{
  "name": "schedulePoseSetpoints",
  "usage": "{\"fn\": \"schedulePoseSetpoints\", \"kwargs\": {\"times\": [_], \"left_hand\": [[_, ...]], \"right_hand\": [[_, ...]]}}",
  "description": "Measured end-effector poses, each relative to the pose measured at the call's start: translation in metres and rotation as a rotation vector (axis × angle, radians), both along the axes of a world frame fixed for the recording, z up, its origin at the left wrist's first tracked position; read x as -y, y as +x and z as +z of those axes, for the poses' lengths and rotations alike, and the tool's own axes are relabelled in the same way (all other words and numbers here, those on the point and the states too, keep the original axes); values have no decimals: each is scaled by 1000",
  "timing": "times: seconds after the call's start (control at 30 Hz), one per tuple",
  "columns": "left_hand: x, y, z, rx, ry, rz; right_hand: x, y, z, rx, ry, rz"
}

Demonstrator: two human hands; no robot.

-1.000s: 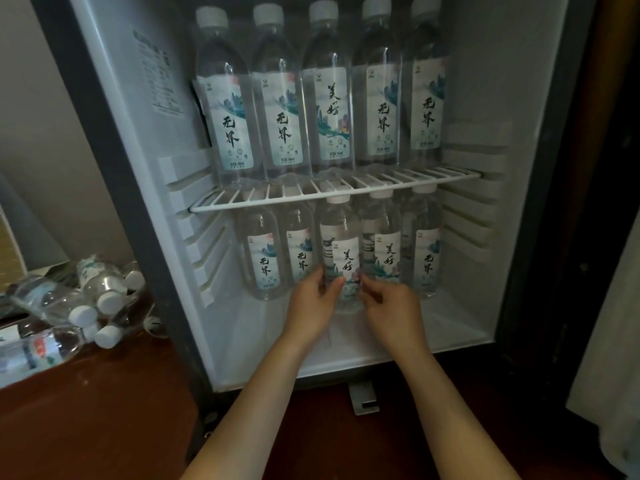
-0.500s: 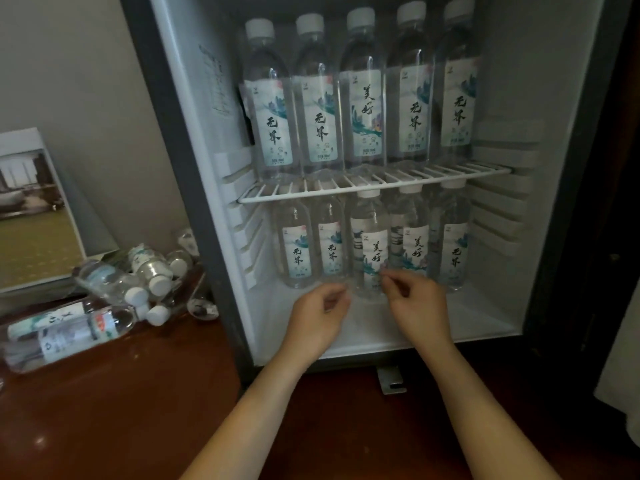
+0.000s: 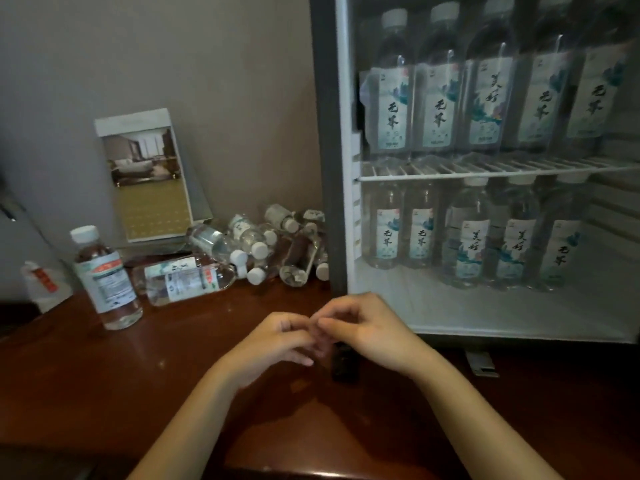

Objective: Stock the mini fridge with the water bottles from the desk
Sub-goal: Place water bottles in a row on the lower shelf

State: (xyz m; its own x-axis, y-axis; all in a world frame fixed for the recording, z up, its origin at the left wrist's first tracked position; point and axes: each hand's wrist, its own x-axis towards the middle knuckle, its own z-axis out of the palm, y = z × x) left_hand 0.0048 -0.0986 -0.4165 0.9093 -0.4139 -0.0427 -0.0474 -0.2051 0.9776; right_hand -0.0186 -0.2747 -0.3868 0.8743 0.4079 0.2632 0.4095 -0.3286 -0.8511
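— From the head camera, how full is the mini fridge (image 3: 323,133)?
— Five bottles stand on its wire shelf (image 3: 485,172) and five below.
— What's left?
— A pile of water bottles (image 3: 242,244) lies on the desk (image 3: 104,375) beside it. The left hand (image 3: 277,337) and right hand (image 3: 367,327) hover there, fingers loosely curled, tips meeting, holding nothing.

Bare fridge floor (image 3: 408,306) fronts the lower bottles (image 3: 467,237); fallen bottles (image 3: 221,258) clutter the desk (image 3: 86,393) beside it.
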Motion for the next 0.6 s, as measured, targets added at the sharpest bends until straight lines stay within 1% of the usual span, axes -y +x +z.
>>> {"fn": "schedulePoseSetpoints", "kwargs": {"times": [0.07, 0.17, 0.27, 0.4, 0.6], "left_hand": [[-11, 10, -1, 44, -18, 177], [-19, 33, 1, 68, -149, 450], [-24, 67, -3, 56, -276, 646], [-30, 92, -16, 142, -278, 736], [-44, 106, -30, 299, -216, 807]], "right_hand": [[-23, 5, -3, 5, -44, 6], [-56, 18, -6, 23, -81, -37], [-82, 40, -8, -16, 3, -183], [-104, 89, -23, -157, -1, -484], [-132, 155, -38, -331, -32, -744]]}}
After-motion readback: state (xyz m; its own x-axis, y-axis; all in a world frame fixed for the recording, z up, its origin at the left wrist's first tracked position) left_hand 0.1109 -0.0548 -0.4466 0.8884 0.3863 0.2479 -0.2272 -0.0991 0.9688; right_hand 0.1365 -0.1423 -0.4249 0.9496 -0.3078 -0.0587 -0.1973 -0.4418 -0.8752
